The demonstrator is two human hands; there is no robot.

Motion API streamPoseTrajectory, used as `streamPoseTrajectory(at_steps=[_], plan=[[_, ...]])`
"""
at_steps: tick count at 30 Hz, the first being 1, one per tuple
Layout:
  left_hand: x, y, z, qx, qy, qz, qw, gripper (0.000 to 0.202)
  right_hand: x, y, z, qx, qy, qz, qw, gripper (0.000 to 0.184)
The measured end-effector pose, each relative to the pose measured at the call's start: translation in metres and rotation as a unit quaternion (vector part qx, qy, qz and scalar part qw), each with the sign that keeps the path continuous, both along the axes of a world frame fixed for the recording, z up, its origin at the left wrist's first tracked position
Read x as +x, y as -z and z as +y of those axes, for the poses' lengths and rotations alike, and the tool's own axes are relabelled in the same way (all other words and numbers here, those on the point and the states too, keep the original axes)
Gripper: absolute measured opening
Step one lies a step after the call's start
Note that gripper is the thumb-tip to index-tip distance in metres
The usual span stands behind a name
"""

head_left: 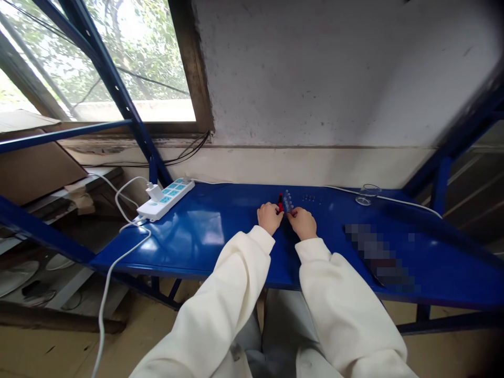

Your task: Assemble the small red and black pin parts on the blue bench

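Observation:
Close together near the middle of the blue table are both of my hands. My left hand (270,218) is closed, its fingertips gripping a small red and black object (281,202) that points upward; its kind is too small to make out. A clear plastic strip with a row of round bumps (287,200), resembling a terminal strip, stands tilted beside it. My right hand (303,223) pinches the lower end of this strip. Just beyond the right hand lie several tiny screw-like pieces (309,198) on the table.
A white power strip (167,199) with a plugged-in adapter sits at the table's left, its cable hanging over the edge. Toward the back right is a clear round container (363,200). A blurred-out dark flat item (378,257) lies at right. Blue uprights flank the table (244,252).

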State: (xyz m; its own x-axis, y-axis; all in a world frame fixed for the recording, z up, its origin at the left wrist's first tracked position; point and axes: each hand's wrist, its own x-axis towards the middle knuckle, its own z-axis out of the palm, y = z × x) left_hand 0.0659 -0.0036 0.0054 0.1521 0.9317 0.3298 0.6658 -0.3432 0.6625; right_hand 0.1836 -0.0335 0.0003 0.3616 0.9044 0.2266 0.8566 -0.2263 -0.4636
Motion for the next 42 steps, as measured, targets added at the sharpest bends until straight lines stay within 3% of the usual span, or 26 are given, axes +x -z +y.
streamPoseTrajectory(at_steps=[12, 18, 25, 31, 36, 42], plan=[[0.001, 0.012, 0.003, 0.028, -0.016, 0.047, 0.998, 0.018, -0.003, -0.003, -0.002, -0.029, 0.014, -0.001, 0.999, 0.022], [-0.005, 0.007, -0.006, 0.036, -0.003, 0.065, 0.997, 0.028, -0.003, -0.006, -0.004, -0.047, 0.006, -0.008, 0.999, 0.026], [-0.010, -0.001, -0.021, 0.111, 0.047, 0.128, 0.984, 0.035, -0.004, -0.008, -0.004, -0.069, 0.013, -0.015, 0.997, 0.024], [-0.009, -0.002, -0.022, 0.121, 0.028, 0.186, 0.975, 0.030, -0.004, -0.007, -0.003, -0.072, 0.020, -0.018, 0.997, 0.023], [-0.009, -0.001, -0.017, 0.137, 0.010, 0.134, 0.981, 0.016, -0.006, -0.007, -0.003, -0.058, 0.016, -0.020, 0.998, 0.020], [-0.013, -0.003, -0.011, 0.153, -0.011, -0.073, 0.985, 0.006, -0.010, -0.009, -0.004, -0.021, 0.009, -0.004, 1.000, 0.020]])
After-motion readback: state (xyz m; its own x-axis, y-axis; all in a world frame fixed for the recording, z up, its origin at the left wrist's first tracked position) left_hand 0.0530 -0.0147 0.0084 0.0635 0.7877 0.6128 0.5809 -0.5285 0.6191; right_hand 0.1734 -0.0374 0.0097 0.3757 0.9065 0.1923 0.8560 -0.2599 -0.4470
